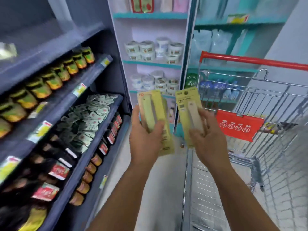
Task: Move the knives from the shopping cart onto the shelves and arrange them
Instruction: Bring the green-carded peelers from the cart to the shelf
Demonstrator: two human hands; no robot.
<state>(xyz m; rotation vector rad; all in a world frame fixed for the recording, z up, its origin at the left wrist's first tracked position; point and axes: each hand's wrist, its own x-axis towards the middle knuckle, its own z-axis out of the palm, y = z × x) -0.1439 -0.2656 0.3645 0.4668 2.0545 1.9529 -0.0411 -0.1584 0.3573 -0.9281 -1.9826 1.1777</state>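
Up front, the left hand (pixel 146 137) grips a stack of carded knives (pixel 154 117), thumb across the front. Beside it, apart, the right hand (pixel 205 139) holds one knife pack (pixel 189 114) upright, fingers curled behind it. Both are held above the floor between the dark shelves (pixel 93 104) of jars (pixel 55 77) at left and the cart (pixel 260 97) at right. White tubs (pixel 155 49) sit on the shelf ahead.

Bare floor (pixel 160 189) lies open between dark shelves (pixel 70 104) and cart (pixel 260 124).
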